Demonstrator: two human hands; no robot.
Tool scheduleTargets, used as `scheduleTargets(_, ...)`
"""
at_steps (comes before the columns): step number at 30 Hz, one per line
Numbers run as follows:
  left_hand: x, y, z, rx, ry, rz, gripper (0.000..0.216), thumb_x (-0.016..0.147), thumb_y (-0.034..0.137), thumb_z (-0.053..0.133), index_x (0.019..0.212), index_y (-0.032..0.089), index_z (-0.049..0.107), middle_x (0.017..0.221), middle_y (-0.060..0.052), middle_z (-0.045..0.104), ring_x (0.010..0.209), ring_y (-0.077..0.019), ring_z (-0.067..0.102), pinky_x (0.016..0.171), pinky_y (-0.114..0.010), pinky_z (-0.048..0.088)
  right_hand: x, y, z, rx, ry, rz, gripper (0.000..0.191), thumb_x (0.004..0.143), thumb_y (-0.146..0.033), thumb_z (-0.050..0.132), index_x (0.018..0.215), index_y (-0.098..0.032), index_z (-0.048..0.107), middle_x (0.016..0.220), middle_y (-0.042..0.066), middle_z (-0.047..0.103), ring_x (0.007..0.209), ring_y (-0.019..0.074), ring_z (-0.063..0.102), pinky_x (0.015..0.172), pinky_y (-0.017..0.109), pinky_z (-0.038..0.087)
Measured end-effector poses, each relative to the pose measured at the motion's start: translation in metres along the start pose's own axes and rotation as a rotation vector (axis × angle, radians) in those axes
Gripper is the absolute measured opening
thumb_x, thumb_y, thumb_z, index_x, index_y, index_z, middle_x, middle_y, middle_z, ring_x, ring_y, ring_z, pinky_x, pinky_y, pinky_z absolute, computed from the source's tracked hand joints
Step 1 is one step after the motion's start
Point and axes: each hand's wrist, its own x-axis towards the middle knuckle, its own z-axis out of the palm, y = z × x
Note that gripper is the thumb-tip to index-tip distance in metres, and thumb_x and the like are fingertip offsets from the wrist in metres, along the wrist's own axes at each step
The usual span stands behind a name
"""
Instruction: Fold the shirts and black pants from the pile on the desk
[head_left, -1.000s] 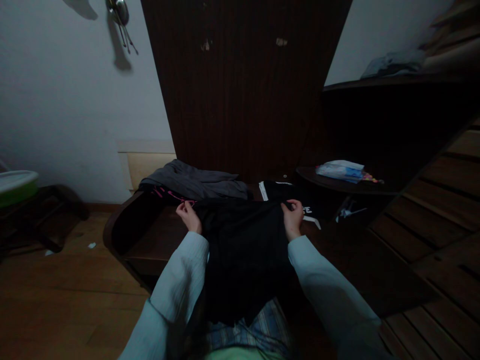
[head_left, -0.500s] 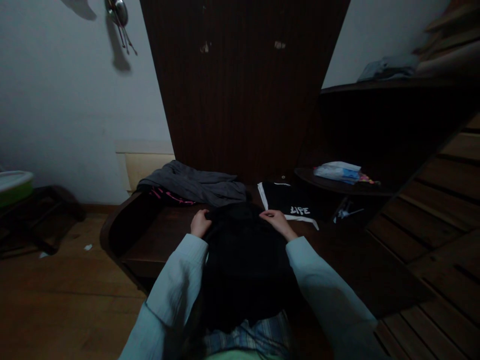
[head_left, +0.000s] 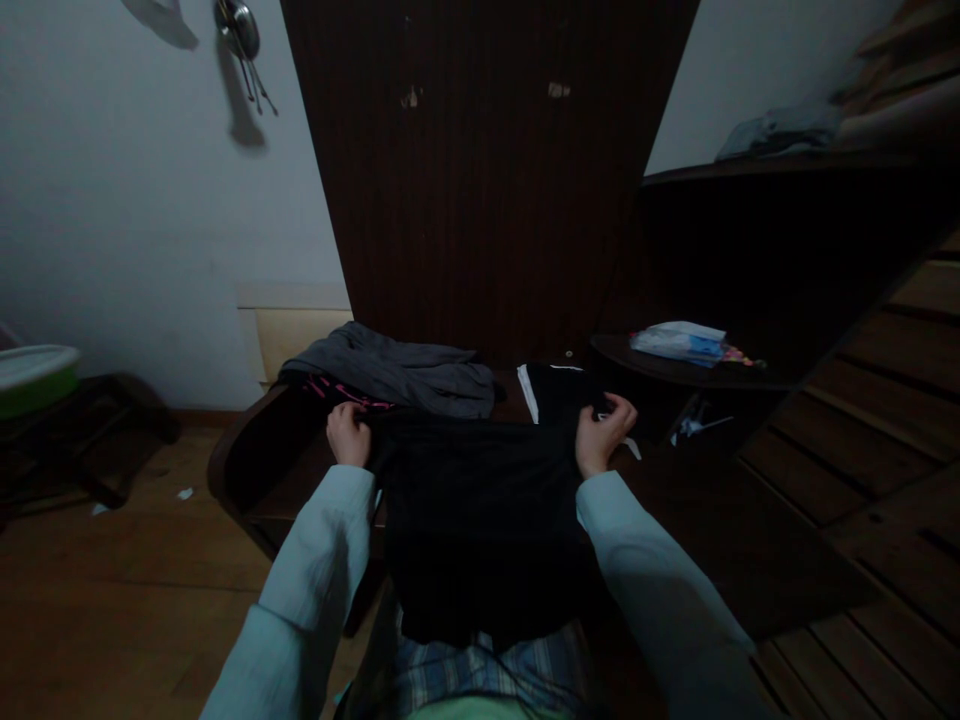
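Observation:
A black garment (head_left: 480, 510), perhaps a shirt, is stretched wide between my hands, its lower edge hanging over my lap. My left hand (head_left: 349, 435) grips its upper left corner, fingers closed on the cloth. At the upper right corner, my right hand (head_left: 602, 435) pinches the fabric, with some fingers curled above it. Just behind the left hand lies a rumpled grey cloth (head_left: 405, 365) over a dark piece with pink marks. A folded black garment with white edging (head_left: 559, 390) lies behind the right hand, partly covered by it.
Everything rests on a dark wooden bench (head_left: 281, 480) with a curved left arm. To the right, a small shelf (head_left: 675, 375) carries a plastic packet (head_left: 679, 342). A green basin (head_left: 37, 380) stands on a stool at far left. Wooden slats rise at right.
My hands have moved apart, left hand leftward and right hand rightward, pulling the black garment wider and flatter. The right hand now hides the white lettering on the folded garment.

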Motion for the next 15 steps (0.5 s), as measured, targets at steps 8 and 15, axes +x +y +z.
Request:
scheduleTargets(8,-0.012,0.026,0.001,-0.100,-0.540,0.308,0.030,0.079,0.027,0.031,0.080,0.019,0.060,0.083,-0.003,0.066,0.082,-0.0167,0.058,0.074,-0.024,0.042,-0.031,-0.010,0.017,0.104,-0.777,-0.360,0.024,0.076,-0.020,0.043,0.097,-0.015,0.056,0.094,0.008,0.056,0.060,0.0117,0.053,0.059,0.026,0.046)
scheduleTargets(15,-0.011,0.029,0.002,0.246,-0.550,-0.016,0.034,0.084,0.041,0.032,0.094,0.023,0.058,0.087,-0.006,0.067,0.083,-0.0211,0.061,0.062,-0.024,0.041,-0.032,-0.003,0.021,-0.308,-1.000,-0.236,0.018,0.075,-0.023,0.050,0.087,-0.017,0.063,0.068,0.003,0.063,0.068,0.0160,0.060,0.065,0.024,0.044)
